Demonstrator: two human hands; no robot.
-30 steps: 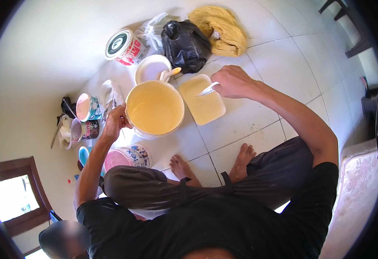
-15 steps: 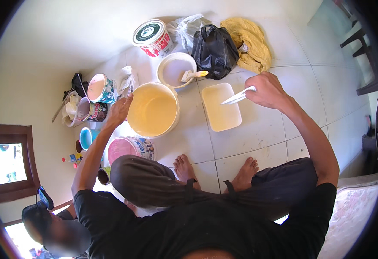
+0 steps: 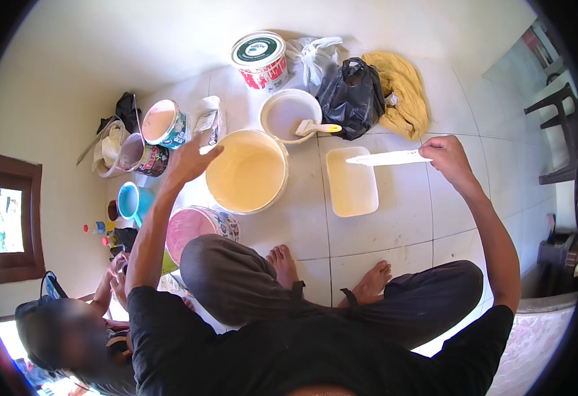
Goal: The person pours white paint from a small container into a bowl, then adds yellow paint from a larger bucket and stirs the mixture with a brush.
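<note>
My right hand [image 3: 448, 158] grips one end of a long, flat white stick [image 3: 394, 158]. Its tapered tip hangs over the upper part of a rectangular white tray [image 3: 353, 210] with pale cream contents. My left hand [image 3: 191, 160] is at the left rim of a round bucket [image 3: 283, 179], cream-yellow inside. Thumb and fingers are apart there, the thumb reaching over the rim; I cannot tell whether they press on it. Behind this bucket stands a round white tub [image 3: 266, 109] of greyish liquid, with a paint brush [image 3: 315, 128] laid across its rim.
Paint buckets [image 3: 163, 125] and a blue dipper [image 3: 132, 200] line the left wall. A lidded pail [image 3: 260, 63], a black plastic bag [image 3: 350, 99] and a yellow cloth [image 3: 404, 92] stand at the back. Another person [image 3: 71, 336] sits at lower left; a dark chair [image 3: 556, 132] is at right.
My right hand has moved right and slightly lower, turning the stick from slanted to nearly level. My left hand's thumb now points out over the bucket rim. The other person's hands have come into view.
</note>
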